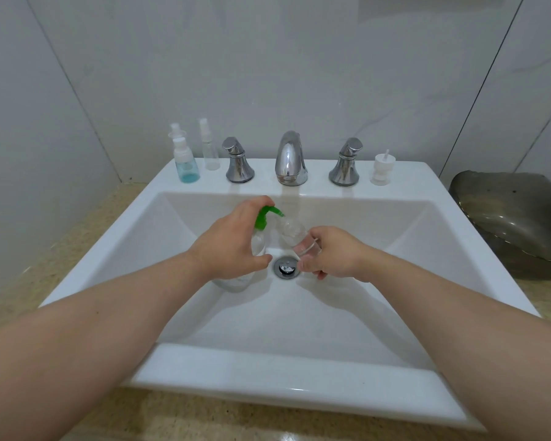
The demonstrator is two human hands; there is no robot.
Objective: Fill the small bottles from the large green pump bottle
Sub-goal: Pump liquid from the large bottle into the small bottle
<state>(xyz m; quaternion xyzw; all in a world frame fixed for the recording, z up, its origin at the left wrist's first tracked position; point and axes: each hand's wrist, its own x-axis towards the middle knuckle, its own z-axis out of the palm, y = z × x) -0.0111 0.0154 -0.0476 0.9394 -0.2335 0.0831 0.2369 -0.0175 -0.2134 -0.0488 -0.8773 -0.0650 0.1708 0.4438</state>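
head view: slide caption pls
Left hand grips the green pump bottle; right hand holds a small bottle at its nozzle.

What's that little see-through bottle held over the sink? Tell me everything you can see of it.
The small clear plastic bottle has no cap and lies tilted, its open mouth right at the spout of the green pump head. The right hand grips its lower end, holding it over the white sink basin near the metal drain. Its fill level cannot be told.

The clear pump bottle point(259, 237) with a green head stands in the sink point(395, 224), nozzle at the mouth of a tilted, uncapped small bottle point(295, 233), while a blue-filled bottle point(187, 168) and a clear spray bottle point(211, 152) stand capped on its back-left rim.
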